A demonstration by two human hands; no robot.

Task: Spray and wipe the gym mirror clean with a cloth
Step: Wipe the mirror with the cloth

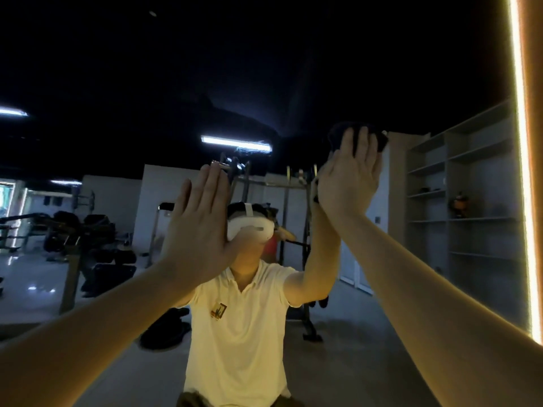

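Evidently the wiping step, high on the glass.
Head view: right hand (349, 179) presses the dark cloth (337, 138) flat-fingered against the mirror (293, 69); left hand (199, 221) spread flat, holding nothing. Next, likely: sweep the cloth across with steady pressure.

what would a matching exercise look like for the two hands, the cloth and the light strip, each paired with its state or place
Column one:
1. left hand
2. right hand
3. cloth
4. light strip

Column two:
a. dark, bunched under straight fingers
b. glowing down the right edge of the mirror
c. flat, palm to the glass, holding nothing
d. raised higher, pressing something against the glass

Pairs: 1-c, 2-d, 3-a, 4-b
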